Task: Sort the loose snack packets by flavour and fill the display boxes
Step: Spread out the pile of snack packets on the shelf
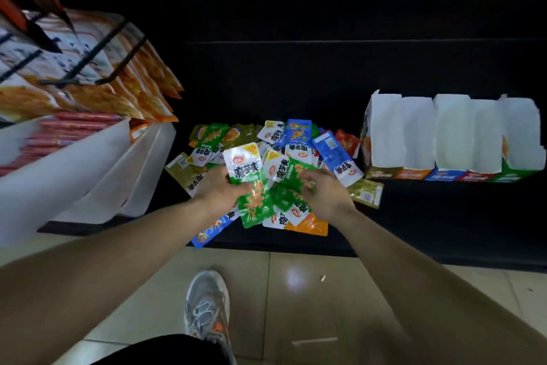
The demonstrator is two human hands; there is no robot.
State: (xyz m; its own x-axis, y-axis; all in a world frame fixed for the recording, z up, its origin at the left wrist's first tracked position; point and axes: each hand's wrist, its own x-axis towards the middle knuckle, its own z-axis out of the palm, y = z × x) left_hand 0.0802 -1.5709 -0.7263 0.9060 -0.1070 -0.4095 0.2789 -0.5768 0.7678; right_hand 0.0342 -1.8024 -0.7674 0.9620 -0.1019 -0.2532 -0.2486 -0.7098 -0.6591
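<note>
Black shelf (444, 216): snack packets (296, 139) heaped centre, display boxes (453, 133) in row right, white boxes (88, 172) left.

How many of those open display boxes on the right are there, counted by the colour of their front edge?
Olive-gold box: 1
Orange box: 1
Blue box: 1
Red box: 1
Green box: 1
Total: 5

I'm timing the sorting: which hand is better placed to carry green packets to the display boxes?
Probably the right hand: the display boxes stand on its side. The left hand, gripping a green packet, would have to cross over it.
</note>
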